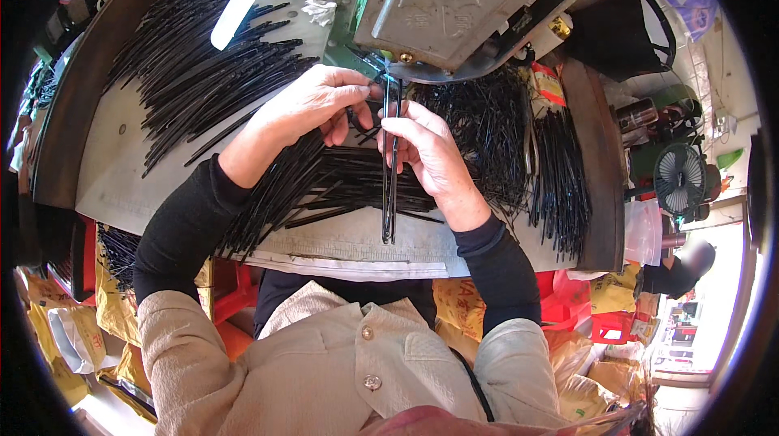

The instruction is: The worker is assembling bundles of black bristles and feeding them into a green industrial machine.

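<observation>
Two slim black rods, like umbrella ribs (389,184), hang lengthwise in front of me, their upper ends at the working point of a grey metal machine (445,14). My right hand (426,144) is closed, thumb and fingers pinching these ribs below their upper ends. Just left of them, my left hand (320,103) is closed with curled fingers; its fingertips pinch a thin dark piece near the ribs' tops, partly hidden by the fingers. Under both hands lie more loose black ribs (349,172) on the pale metal worktop (105,144).
A large pile of black ribs (219,55) covers the left of the worktop. Tangled thin black parts (479,128) and a rib bundle (561,184) lie right. A white lamp (245,2) hangs over the left pile. Wooden side boards (596,160) edge the table; a fan (680,180) stands beyond.
</observation>
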Motion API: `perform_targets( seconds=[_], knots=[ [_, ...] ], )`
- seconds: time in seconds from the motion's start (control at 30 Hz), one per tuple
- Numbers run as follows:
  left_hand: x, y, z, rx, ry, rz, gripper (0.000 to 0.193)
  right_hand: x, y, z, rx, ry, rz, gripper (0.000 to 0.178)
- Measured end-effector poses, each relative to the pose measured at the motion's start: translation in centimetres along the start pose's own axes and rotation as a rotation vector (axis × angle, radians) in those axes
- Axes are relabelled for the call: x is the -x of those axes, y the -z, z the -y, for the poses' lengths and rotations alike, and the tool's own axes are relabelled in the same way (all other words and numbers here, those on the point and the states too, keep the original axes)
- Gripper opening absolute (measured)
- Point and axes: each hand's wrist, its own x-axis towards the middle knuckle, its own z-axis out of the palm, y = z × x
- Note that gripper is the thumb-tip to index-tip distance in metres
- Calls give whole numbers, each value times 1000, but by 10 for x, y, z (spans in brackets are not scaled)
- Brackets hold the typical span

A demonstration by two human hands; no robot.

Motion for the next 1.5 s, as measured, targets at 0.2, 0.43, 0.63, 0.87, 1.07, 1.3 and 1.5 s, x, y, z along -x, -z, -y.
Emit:
perform_targets(
  seconds=[0.2, 0.43, 0.63, 0.87, 1.07, 1.3, 1.5],
  knots=[
    [2, -7, -2, 101, 107, -10, 30, -1, -3, 2, 52, 47, 18, 19],
    [0, -6, -3, 28, 120, 33, 30, -4, -2, 3, 94, 76, 2, 19],
    [-3, -5, 0, 5, 77, 22, 32, -7, -5, 4, 95, 89, -36, 18],
    [-3, -6, 1, 5, 69, 31, 32, -7, -9, -3, 84, 116, -75, 18],
    [-2, -9, -2, -9, 96, 0, 31, -7, -11, -2, -15, 87, -76, 18],
    [-3, -12, -5, -68, 63, -45, 31, -9, -9, -4, -74, 44, -69, 15],
    [-3, -11, -7, -55, 79, -47, 31, -10, -9, -4, -103, 28, -61, 14]
  ],
)
